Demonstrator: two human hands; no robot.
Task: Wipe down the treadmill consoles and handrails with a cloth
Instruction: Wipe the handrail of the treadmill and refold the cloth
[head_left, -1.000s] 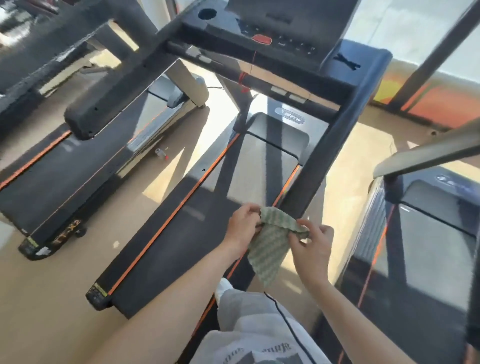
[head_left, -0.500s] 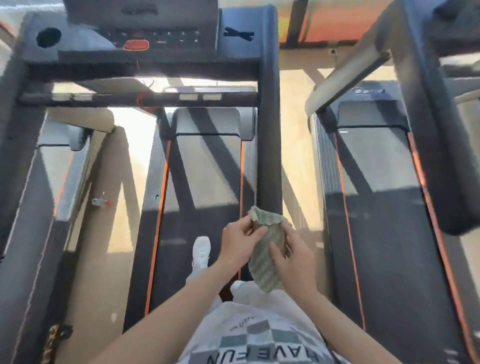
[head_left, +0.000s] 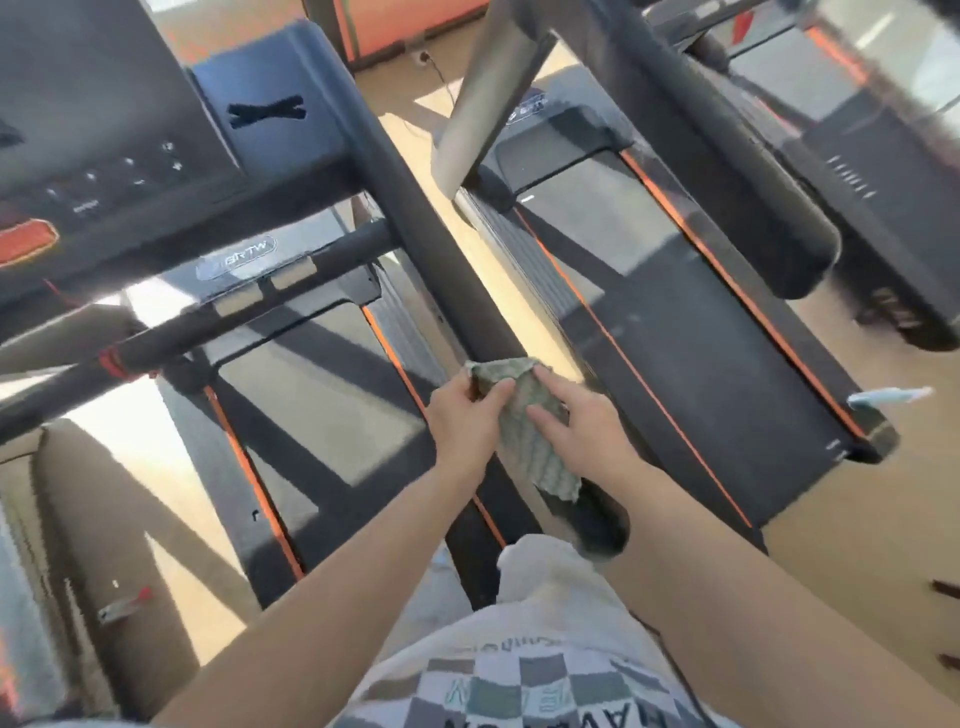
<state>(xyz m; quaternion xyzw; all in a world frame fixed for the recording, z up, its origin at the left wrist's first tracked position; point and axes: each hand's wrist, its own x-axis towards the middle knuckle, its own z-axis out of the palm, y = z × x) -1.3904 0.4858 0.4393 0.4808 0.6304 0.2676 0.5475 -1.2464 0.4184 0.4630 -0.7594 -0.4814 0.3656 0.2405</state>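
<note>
Since the earlier frame we brought the cloth (head_left: 523, 452) down onto the right handrail (head_left: 431, 249). Our left hand (head_left: 465, 421) pinches its upper edge with curled fingers. Our right hand (head_left: 584, 434) lies on it with straight fingers, pressing it against the rail.

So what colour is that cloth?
The cloth is pale green with a fine checked pattern, clearest in the head view.
</note>
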